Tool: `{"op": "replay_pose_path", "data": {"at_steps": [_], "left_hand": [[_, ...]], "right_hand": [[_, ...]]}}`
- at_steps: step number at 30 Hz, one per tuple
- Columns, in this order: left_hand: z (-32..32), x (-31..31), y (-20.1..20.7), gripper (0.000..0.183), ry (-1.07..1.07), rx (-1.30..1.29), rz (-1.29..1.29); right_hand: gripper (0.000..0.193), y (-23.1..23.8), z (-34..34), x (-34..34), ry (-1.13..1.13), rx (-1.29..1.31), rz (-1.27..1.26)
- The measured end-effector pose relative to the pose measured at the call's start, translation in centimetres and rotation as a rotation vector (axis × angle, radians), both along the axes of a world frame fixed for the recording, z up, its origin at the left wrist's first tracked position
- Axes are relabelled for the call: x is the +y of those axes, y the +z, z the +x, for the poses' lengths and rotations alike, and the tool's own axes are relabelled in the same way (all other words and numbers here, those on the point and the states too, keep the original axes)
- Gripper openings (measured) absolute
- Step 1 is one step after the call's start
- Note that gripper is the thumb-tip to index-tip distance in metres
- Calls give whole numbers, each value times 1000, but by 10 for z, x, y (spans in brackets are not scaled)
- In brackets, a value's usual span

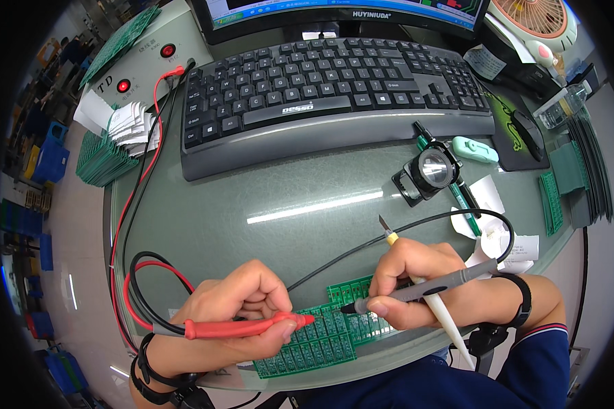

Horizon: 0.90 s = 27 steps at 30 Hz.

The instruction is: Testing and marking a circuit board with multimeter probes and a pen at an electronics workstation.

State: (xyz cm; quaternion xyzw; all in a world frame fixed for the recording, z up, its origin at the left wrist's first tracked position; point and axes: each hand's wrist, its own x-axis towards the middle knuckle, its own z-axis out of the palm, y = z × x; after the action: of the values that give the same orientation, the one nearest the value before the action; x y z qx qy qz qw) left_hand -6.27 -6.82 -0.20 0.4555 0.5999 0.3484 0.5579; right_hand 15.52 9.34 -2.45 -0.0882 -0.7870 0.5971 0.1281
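My left hand [235, 290] is closed around a red test probe [239, 328], its tip pointing right over a green circuit board panel [305, 357]. Closed too, my right hand [416, 262] grips a grey test probe [426, 289] with a black tip aimed left, close to the red one. Tucked in that same hand is a craft knife [449, 324]: its blade and yellow collar stick out above the fingers, its white handle below. A second green board panel [348, 292] lies partly under the right hand. Whether the tips touch the board cannot be made out.
A keyboard [307, 88] sits below a monitor [348, 27]. At upper left stands a grey box [153, 58] with red buttons; leads run from it. A loupe [433, 169], pens and crumpled paper [494, 249] lie right. Board stacks [102, 160] flank the glass-topped desk.
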Motion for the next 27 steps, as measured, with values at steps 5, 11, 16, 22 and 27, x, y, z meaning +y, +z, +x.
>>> {"op": "replay_pose_path", "data": {"at_steps": [5, 11, 16, 22, 27], "left_hand": [[5, -3, -6, 24, 123, -120, 6], [0, 1, 3, 20, 21, -51, -19], [4, -2, -2, 21, 63, -62, 1], [0, -2, -4, 23, -9, 32, 21], [1, -3, -3, 24, -16, 78, 41]], "right_hand": [[23, -1, 0, 0, -4, 22, 22], [22, -3, 0, 0, -1, 38, 19], [22, -4, -1, 0, 2, 48, 25], [22, -5, 0, -2, -8, 44, 29], [23, -5, -1, -2, -4, 48, 33]]}}
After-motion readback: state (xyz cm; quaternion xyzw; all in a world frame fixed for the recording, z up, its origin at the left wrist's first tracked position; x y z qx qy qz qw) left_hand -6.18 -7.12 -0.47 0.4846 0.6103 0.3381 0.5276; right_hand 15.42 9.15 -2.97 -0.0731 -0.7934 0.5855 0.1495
